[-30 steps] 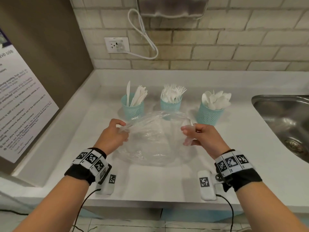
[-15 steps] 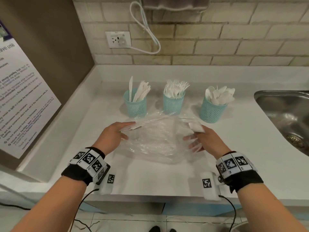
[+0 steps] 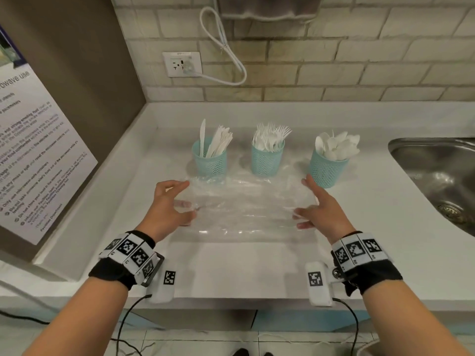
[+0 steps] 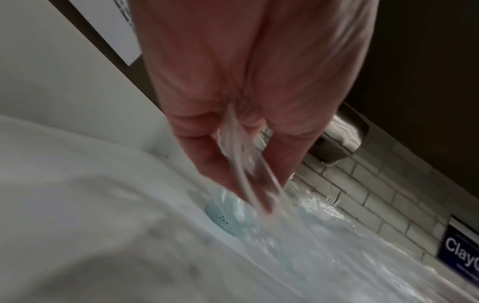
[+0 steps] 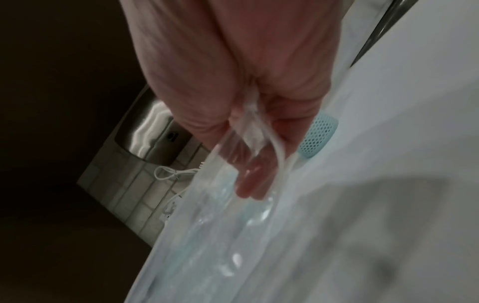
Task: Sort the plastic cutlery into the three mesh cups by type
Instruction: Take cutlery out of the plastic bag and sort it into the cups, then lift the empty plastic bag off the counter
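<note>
Lying flat on the white counter (image 3: 231, 265) is a clear plastic bag (image 3: 246, 209), and it looks empty. The left hand (image 3: 167, 206) is at the bag's 9 o'clock edge and the right hand (image 3: 318, 209) is at its 3 o'clock edge. In the head view the fingers of both hands look spread and loose. In the blurry wrist views a strip of the bag runs along between the fingers of each hand, so they may be holding its edge lightly. I cannot tell for sure.

At 12 o'clock from the bag stand three blue mesh cups in a row. The left cup (image 3: 210, 160) holds the knives (image 3: 218, 142). The middle cup (image 3: 266, 160) holds the forks (image 3: 270, 136). The right cup (image 3: 327, 168) holds the spoons (image 3: 336, 146). No cutlery lies loose on the counter, so the sorting looks done. A metal sink (image 3: 437, 176) sits at 3 o'clock.

The cutlery looks light, thin and smooth. It could slip or snap if bent, so it is best held by the handle. The cups look light too and could tip if bumped. The bag is soft, floppy and slippery. It is best taken by pinching an edge or corner.
</note>
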{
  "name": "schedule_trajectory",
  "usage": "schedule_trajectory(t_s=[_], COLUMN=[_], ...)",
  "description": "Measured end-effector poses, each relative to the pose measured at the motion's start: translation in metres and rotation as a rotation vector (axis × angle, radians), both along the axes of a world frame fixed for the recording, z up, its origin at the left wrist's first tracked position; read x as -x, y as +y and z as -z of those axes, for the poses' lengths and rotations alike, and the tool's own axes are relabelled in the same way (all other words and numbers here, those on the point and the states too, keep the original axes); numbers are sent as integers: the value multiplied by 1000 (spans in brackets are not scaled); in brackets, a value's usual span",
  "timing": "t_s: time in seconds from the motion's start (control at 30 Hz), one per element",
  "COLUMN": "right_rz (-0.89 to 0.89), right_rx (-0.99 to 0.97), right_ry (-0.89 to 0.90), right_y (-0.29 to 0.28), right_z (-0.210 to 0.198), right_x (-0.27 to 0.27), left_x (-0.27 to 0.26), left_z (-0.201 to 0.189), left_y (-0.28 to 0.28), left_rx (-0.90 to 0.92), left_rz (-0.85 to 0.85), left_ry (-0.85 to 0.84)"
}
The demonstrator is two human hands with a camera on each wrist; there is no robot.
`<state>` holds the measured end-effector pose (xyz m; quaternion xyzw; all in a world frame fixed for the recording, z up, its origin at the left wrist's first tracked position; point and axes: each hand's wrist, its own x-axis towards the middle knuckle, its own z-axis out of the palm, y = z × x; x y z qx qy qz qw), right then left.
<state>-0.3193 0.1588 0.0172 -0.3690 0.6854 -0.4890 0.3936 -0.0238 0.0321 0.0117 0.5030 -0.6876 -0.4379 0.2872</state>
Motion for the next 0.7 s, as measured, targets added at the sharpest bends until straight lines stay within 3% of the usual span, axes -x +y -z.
schedule_trajectory(t_s=[0.07, 0.17, 0.23, 0.33, 0.4, 0.53, 0.7], right_rz=[4, 10, 36, 60, -26, -204, 71], right_rx=[18, 111, 226, 364, 364, 392, 530], right_ry=[72, 249, 379, 398, 374, 306, 137], right_y=[0, -7, -14, -25, -31, -39, -40], right_z=[-6, -27, -50, -89, -111, -132, -124], right_x=[4, -3, -14, -34, -54, -84, -57], left_x=[-5, -3, 3, 19, 37, 62, 62], left_z=[5, 5, -7, -28, -37, -41, -49], left_y=[2, 11, 16, 22, 28, 22, 18], left_rx=[-26, 11, 98, 260, 308, 214, 160], left_rz=[37, 110, 104, 181, 207, 106, 91], left_ry=[-135, -583, -719, -664, -620, -428, -3])
